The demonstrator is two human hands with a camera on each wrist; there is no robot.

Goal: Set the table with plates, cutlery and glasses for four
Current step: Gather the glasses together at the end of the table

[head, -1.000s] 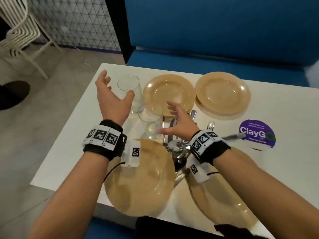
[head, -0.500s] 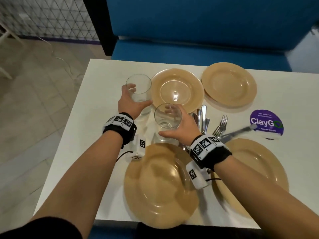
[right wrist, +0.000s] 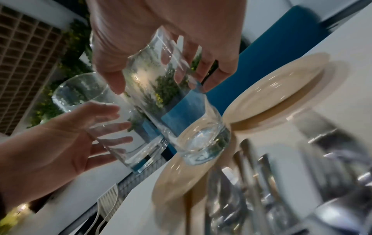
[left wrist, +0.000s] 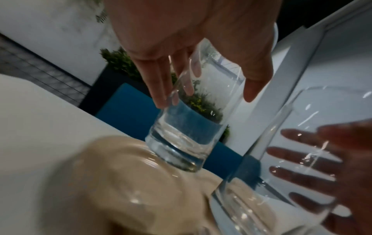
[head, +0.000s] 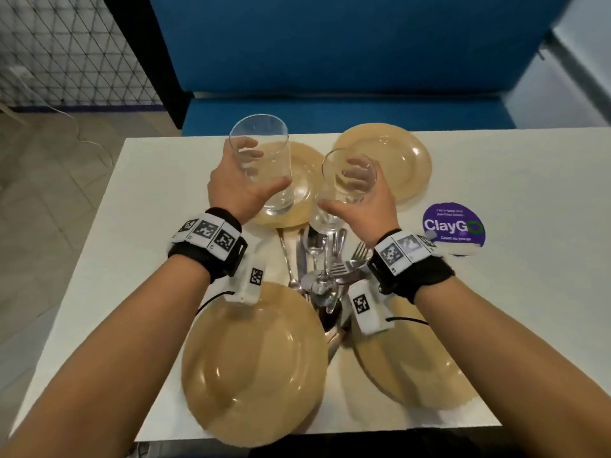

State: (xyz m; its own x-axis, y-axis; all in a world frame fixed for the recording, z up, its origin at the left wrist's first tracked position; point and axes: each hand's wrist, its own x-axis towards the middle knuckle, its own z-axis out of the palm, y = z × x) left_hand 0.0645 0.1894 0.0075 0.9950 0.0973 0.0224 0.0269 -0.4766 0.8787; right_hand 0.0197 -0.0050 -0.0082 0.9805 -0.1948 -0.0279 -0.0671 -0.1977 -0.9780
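Note:
My left hand (head: 263, 170) grips a tall clear glass (head: 259, 133) and holds it in the air above the far left tan plate (head: 305, 183). Beside it, my right hand (head: 340, 191) grips a second clear glass (head: 327, 221), also off the table. In the left wrist view the fingers wrap the glass (left wrist: 187, 135) over the plate (left wrist: 120, 174). The right wrist view shows its glass (right wrist: 181, 111) tilted, with the other glass (right wrist: 112, 127) to the left. Two more plates lie near me, left (head: 254, 365) and right (head: 413, 368). A pile of cutlery (head: 324, 259) lies in the middle.
A further tan plate (head: 396, 160) lies at the far right of the white table (head: 148, 226). A purple round sticker (head: 453, 226) is on the table right of my right wrist. A blue bench (head: 330, 110) runs along the far edge. Tiled floor lies to the left.
Both hands closed round the two glasses, which stood on the table, and have lifted them up and a little towards the far side.

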